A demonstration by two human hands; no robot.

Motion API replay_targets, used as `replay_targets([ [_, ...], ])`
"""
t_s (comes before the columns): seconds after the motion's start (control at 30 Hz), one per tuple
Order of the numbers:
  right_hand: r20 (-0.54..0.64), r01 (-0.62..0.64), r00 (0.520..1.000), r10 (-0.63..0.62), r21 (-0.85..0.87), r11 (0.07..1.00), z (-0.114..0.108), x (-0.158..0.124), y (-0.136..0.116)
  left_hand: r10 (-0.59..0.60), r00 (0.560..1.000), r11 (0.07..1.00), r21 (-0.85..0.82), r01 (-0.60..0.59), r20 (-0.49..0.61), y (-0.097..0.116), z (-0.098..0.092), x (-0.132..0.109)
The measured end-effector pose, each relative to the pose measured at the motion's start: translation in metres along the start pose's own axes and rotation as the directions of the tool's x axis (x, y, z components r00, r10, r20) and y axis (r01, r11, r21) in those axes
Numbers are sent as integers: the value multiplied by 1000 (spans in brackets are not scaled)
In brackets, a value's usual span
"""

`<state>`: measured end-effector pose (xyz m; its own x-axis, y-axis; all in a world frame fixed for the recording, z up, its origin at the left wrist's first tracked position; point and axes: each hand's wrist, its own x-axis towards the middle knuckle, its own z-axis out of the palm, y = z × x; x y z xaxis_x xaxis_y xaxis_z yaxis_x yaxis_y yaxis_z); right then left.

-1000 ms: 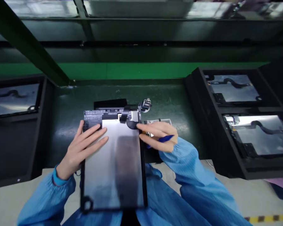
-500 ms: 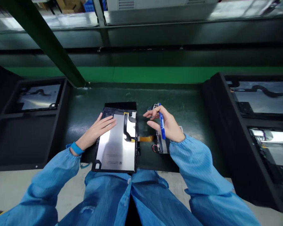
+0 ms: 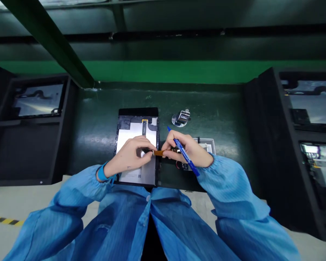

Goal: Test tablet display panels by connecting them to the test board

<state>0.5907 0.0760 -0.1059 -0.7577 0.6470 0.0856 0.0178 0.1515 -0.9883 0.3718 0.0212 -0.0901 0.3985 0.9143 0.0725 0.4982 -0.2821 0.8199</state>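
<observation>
A silver-backed display panel (image 3: 130, 135) in a black frame lies on the dark green mat (image 3: 97, 123) in front of me. My left hand (image 3: 130, 156) rests on its lower right part, fingertips pinching the end of an orange flex cable (image 3: 158, 153). My right hand (image 3: 188, 151) pinches the same cable from the other side and holds a blue pen (image 3: 183, 150) between its fingers. The cable runs toward a small circuit board (image 3: 203, 145) under my right hand.
A metal hand tally counter (image 3: 181, 117) stands behind my right hand. Black trays hold more panels at the left (image 3: 38, 99) and the right (image 3: 309, 98). A green post (image 3: 51, 43) slants up at the back left.
My left hand slid down the panel to the orange cable. My right hand came down from near the counter and took the cable's other side, the pen now pointing up-left.
</observation>
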Motion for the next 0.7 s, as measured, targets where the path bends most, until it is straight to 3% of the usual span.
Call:
replay_targets([
  [0.13,-65,51,996,-57,-99,994,7,0,3,-116,993,990,-78,118,29,-3,6,6],
  [0.4,-153,103,981,-123,-130,986,18,2,6,-185,982,978,-107,180,-40,-4,4,4],
  [0.7,-142,156,974,-179,-163,974,29,4,11,-167,986,968,-188,167,14,-4,9,8],
])
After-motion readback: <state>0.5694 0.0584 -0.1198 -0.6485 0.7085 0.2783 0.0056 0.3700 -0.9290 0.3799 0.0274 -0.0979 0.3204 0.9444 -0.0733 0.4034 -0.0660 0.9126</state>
